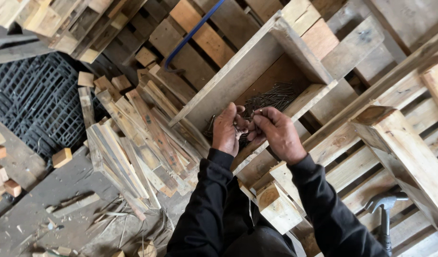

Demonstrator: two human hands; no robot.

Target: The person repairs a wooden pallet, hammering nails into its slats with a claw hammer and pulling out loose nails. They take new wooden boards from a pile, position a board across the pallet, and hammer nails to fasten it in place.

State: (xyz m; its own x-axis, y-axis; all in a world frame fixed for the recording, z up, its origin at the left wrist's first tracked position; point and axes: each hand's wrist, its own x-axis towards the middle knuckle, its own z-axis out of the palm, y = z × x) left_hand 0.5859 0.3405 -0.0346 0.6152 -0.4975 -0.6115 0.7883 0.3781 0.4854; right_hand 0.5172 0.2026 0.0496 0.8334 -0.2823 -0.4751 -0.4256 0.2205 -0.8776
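A bunch of nails [243, 128] is pinched between the left hand [227, 129] and right hand [277, 133], both closed on them, right over the wooden box [238, 76] where more nails are piled. A hammer [384, 209] is lying on the pallet [361, 166] nearby.

Left hand [227, 129] and right hand [278, 134] pinch nails [271, 97] together at the wooden box [238, 76] edge; hammer [384, 209] lies well right, below the grip.
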